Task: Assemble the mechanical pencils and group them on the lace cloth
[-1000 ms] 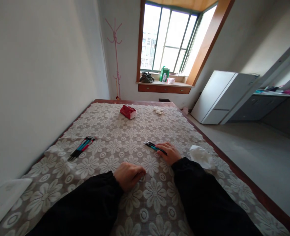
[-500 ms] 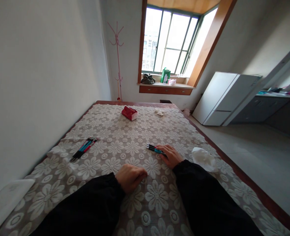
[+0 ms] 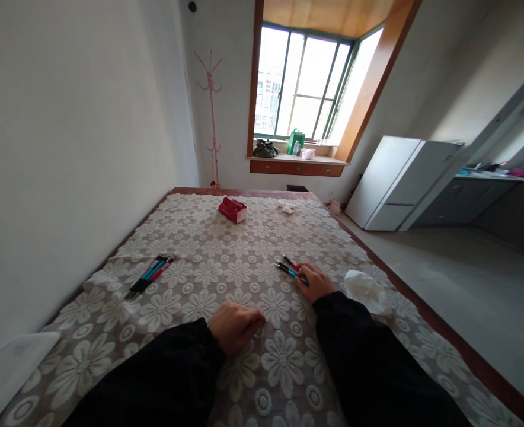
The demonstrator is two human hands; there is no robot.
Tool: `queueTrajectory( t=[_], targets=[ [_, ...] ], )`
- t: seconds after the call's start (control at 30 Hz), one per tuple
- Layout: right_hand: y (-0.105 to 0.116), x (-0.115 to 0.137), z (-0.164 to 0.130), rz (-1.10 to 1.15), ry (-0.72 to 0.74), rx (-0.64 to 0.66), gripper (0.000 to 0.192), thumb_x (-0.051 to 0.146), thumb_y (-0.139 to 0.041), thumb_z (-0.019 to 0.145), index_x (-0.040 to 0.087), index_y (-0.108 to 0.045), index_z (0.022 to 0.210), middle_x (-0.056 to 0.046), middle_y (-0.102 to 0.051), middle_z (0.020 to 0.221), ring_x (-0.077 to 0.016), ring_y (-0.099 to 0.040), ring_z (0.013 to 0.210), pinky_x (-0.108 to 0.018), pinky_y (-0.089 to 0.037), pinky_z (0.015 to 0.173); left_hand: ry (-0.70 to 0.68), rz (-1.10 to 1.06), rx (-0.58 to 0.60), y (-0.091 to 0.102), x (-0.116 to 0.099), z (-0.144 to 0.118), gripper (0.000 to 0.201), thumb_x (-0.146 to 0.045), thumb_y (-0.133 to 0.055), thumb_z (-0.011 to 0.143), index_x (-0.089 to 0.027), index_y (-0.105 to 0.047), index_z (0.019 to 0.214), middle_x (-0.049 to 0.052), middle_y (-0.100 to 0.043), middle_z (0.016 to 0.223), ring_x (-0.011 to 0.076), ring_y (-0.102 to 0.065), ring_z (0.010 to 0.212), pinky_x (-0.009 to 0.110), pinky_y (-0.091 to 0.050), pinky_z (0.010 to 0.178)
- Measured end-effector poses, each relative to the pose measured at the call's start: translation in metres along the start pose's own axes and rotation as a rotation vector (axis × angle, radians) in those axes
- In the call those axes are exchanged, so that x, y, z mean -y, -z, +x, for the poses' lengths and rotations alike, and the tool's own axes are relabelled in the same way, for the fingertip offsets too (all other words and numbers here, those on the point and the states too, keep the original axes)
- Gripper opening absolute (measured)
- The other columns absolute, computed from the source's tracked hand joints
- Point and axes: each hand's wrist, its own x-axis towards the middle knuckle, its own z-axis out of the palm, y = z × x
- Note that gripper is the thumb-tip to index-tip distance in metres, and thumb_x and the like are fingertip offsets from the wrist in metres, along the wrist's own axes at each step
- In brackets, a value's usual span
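My right hand [image 3: 316,281] rests on the tablecloth with its fingers closed over a few pens. A teal-and-black pen [image 3: 286,270] sticks out to the left from under the fingers. Beside it, on the far side, a red-and-black pen [image 3: 289,261] lies at a slight angle, its tip apart from the other. My left hand [image 3: 237,326] lies nearer to me as a loose fist; no object shows in it. Farther left, several teal, red and black pens [image 3: 150,276] lie side by side in a slanting bunch, apart from both hands.
A crumpled white tissue [image 3: 367,292] lies right of my right wrist. Toward the far end are a red tissue pack [image 3: 233,209] and small white scraps [image 3: 286,207]. A whitish translucent lid or tray [image 3: 17,362] sits at the near left. The wall borders the table's left side.
My right hand has shifted slightly right with the pens. The red-and-black pen now shows fanned out from the teal one. My left hand stays where it was.
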Motion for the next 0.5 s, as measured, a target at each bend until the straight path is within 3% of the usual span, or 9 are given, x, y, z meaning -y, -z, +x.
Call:
queueTrajectory(
  t=[0.13,0.27,0.5],
  targets=[
    [-0.001,0.014,-0.005,0.021,0.067,0.004,0.009,0.02,-0.063,0.082,0.024,-0.058,0.088,-0.006,-0.065,0.115,-0.0243,-0.056,0.106,-0.038,-0.048,0.094,0.007,0.0,0.001,0.0,-0.001,0.0,0.03,-0.034,-0.041,0.1,-0.027,-0.07,0.102,0.001,-0.076,0.085,0.0171,-0.071,0.076,0.025,-0.048,0.067],
    [-0.002,0.02,-0.004,-0.004,0.073,0.011,0.007,0.018,-0.06,0.083,0.023,-0.057,0.087,-0.006,-0.064,0.104,-0.0231,-0.056,0.099,-0.036,-0.047,0.09,0.014,-0.003,0.012,-0.002,0.0,0.0,0.03,-0.034,-0.041,0.1,-0.027,-0.07,0.102,0.0,-0.077,0.088,0.018,-0.072,0.08,0.026,-0.048,0.069],
    [-0.005,0.007,0.005,-0.124,-0.118,-0.042,0.005,0.02,-0.057,0.083,0.022,-0.055,0.079,-0.004,-0.062,0.088,-0.021,-0.057,0.086,-0.031,-0.044,0.076,0.01,-0.02,0.014,-0.001,0.0,0.0,0.031,-0.035,-0.04,0.101,-0.027,-0.069,0.105,0.001,-0.077,0.091,0.0183,-0.073,0.083,0.026,-0.049,0.07]
  ],
)
